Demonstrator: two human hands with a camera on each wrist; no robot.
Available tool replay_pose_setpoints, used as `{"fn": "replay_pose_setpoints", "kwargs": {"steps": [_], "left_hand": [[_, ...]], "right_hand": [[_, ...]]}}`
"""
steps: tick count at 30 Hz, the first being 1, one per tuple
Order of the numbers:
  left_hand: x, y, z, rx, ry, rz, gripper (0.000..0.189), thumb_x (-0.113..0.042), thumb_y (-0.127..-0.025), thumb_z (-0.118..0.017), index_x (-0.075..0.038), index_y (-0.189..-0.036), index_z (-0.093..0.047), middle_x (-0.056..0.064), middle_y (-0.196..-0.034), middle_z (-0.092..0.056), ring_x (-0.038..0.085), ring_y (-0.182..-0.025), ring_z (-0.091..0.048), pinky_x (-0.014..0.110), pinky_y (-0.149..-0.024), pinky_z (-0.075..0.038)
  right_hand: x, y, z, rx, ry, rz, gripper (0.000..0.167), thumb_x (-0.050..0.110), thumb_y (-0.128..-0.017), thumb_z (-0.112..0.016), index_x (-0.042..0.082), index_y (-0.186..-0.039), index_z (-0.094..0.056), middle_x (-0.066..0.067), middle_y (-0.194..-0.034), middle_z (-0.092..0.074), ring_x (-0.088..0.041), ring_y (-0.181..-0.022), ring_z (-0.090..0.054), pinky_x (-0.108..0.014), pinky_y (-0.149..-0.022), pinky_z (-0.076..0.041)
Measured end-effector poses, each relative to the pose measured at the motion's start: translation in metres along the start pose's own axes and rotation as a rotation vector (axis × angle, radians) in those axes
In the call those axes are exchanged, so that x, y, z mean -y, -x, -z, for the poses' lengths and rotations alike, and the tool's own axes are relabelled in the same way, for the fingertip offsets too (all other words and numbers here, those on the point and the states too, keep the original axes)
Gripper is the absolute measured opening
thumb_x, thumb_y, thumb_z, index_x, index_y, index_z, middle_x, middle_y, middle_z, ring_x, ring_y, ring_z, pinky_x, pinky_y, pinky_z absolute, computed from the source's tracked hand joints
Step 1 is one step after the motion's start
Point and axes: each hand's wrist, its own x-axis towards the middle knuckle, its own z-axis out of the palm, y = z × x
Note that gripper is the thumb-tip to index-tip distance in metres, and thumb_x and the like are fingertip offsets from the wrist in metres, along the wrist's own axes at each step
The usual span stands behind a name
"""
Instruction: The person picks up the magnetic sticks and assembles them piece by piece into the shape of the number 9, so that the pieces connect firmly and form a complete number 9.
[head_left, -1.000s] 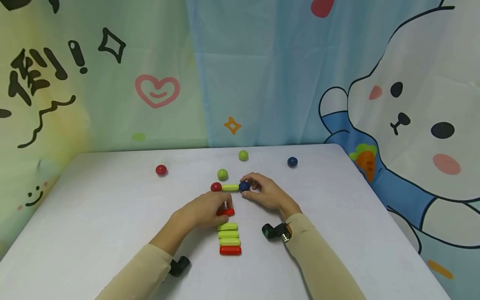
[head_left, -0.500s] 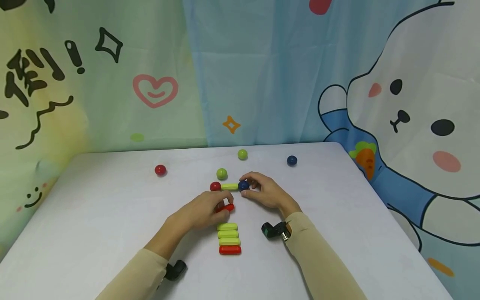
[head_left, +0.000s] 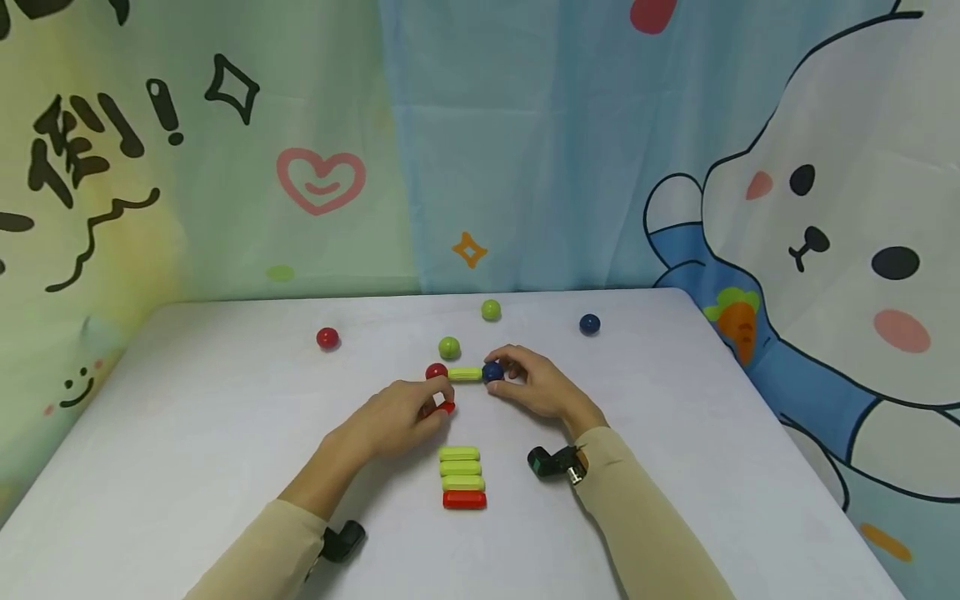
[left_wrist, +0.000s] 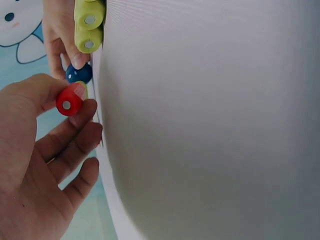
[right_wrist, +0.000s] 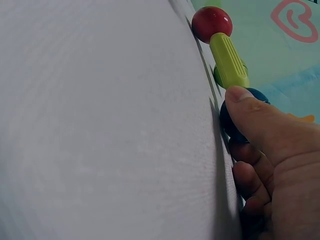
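Observation:
My left hand [head_left: 397, 417] pinches a red magnetic rod [left_wrist: 69, 101] between thumb and index finger; a round metal disc shows on its end in the left wrist view. The other left fingers are loosely bent. My right hand [head_left: 543, 387] pinches a dark blue ball [head_left: 492, 372] between thumb and fingers. A yellow-green magnetic rod [head_left: 465, 375] joins this ball to a red ball [right_wrist: 212, 24], so the three form a row. The red rod is just in front of the red ball; whether they touch cannot be told.
Three yellow-green rods [head_left: 460, 468] and a red rod [head_left: 464, 500] lie stacked side by side nearer me. Two green balls [head_left: 449, 347], a red ball [head_left: 327, 338] and a blue ball [head_left: 589, 324] sit farther back on the white table [head_left: 225, 433]. A printed curtain hangs behind.
My left hand has lifted the red rod away from the row of rods and carried it forward and slightly left, toward the joined red ball. My right hand stays on the blue ball.

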Motion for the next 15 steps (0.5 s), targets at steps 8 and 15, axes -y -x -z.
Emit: {"fn": "replay_pose_setpoints", "kwargs": {"steps": [8,15], "left_hand": [[0.0040,0.0038,0.0004,-0.059,-0.020,0.127,0.016,-0.024,-0.096,-0.068,-0.024,-0.110,-0.059,-0.008,-0.080,-0.063,0.011,-0.070,-0.057,0.031,-0.065,-0.049],[0.0057,0.0027,-0.0010,-0.131,-0.010,0.197,0.015,-0.024,-0.095,-0.069,-0.020,-0.096,-0.054,-0.004,-0.073,-0.056,0.016,-0.067,-0.053,0.031,-0.060,-0.044]], "right_hand": [[0.0002,0.0002,-0.0013,0.001,-0.012,-0.010,0.038,0.029,-0.096,-0.075,0.024,-0.131,-0.062,0.000,-0.115,-0.061,-0.021,-0.106,-0.053,-0.040,-0.095,-0.043],[-0.0007,0.0012,-0.0016,-0.005,-0.029,-0.006,0.038,0.027,-0.096,-0.074,0.023,-0.131,-0.063,0.000,-0.114,-0.061,-0.022,-0.105,-0.053,-0.040,-0.095,-0.043]]}}
